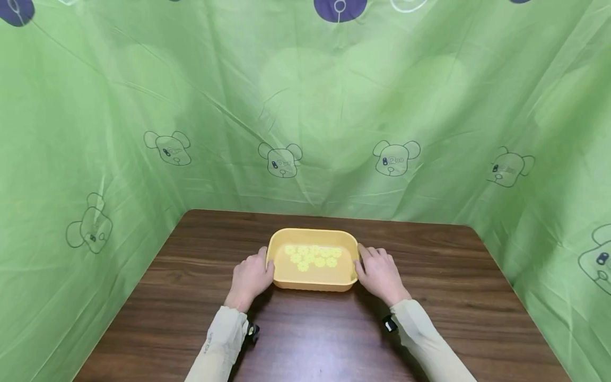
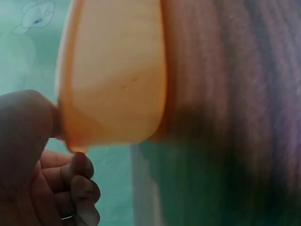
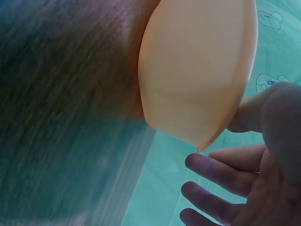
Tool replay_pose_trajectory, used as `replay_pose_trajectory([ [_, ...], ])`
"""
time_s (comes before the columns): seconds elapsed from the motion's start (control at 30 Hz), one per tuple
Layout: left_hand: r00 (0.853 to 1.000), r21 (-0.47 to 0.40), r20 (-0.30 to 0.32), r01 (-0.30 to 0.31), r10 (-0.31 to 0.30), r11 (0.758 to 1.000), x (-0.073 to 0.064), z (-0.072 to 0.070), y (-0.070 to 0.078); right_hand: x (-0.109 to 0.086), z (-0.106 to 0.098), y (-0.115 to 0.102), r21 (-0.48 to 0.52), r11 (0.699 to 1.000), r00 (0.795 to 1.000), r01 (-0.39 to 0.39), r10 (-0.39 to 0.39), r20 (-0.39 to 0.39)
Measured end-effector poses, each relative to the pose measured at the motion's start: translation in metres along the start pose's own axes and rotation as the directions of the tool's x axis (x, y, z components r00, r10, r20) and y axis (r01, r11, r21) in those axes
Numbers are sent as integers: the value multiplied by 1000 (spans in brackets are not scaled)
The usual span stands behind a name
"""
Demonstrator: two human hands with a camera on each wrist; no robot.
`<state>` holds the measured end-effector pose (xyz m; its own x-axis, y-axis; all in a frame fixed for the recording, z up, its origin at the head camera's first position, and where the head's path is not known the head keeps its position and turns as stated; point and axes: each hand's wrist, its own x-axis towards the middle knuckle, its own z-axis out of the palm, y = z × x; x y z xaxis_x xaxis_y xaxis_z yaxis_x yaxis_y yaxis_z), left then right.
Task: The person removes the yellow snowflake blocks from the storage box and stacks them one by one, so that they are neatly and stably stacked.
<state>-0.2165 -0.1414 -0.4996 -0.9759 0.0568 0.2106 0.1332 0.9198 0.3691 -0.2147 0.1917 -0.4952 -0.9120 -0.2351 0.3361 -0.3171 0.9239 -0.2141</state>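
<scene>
A yellow plastic basin [image 1: 315, 277], rectangular with rounded corners, is at the middle of the table. Yellow flower shapes [image 1: 312, 256] show on its inner bottom; whether they are loose or part of it I cannot tell. My left hand [image 1: 250, 277] holds the left end by the rim. In the left wrist view, the thumb [image 2: 28, 113] lies against the rim and the fingers curl below it. At the other end, my right hand [image 1: 380, 272] pinches the rim. Its thumb [image 3: 251, 113] touches the rim in the right wrist view, while the lower fingers [image 3: 211, 202] extend apart from the basin.
The dark wood-grain table [image 1: 448, 286] reaches back to a green curtain [image 1: 334, 106] printed with bear-like heads, which also hangs along both sides. A dark device [image 1: 252, 331] sits at the left wrist and another device [image 1: 389, 323] at the right.
</scene>
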Motion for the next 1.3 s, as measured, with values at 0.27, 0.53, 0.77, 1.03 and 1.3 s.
replay_pose_trajectory([
  [0.27,1000,-4,-11,7,-7,1000,7,7,3,3,2,-2,-3,1000,1000,16,-16,-24],
  [0.53,998,-3,39,45,-45,999,24,8,4,12,6,1,-9,1000,999,20,-20,-25],
  [0.77,975,17,117,186,-186,982,35,12,13,17,9,0,-7,1000,1000,0,0,-18],
  [1.03,957,-10,68,283,-281,959,35,21,14,17,10,-2,-27,1000,1000,10,-10,-24],
  [1.3,944,-19,110,316,-312,948,42,19,12,37,3,0,-73,994,993,87,-92,-68],
])
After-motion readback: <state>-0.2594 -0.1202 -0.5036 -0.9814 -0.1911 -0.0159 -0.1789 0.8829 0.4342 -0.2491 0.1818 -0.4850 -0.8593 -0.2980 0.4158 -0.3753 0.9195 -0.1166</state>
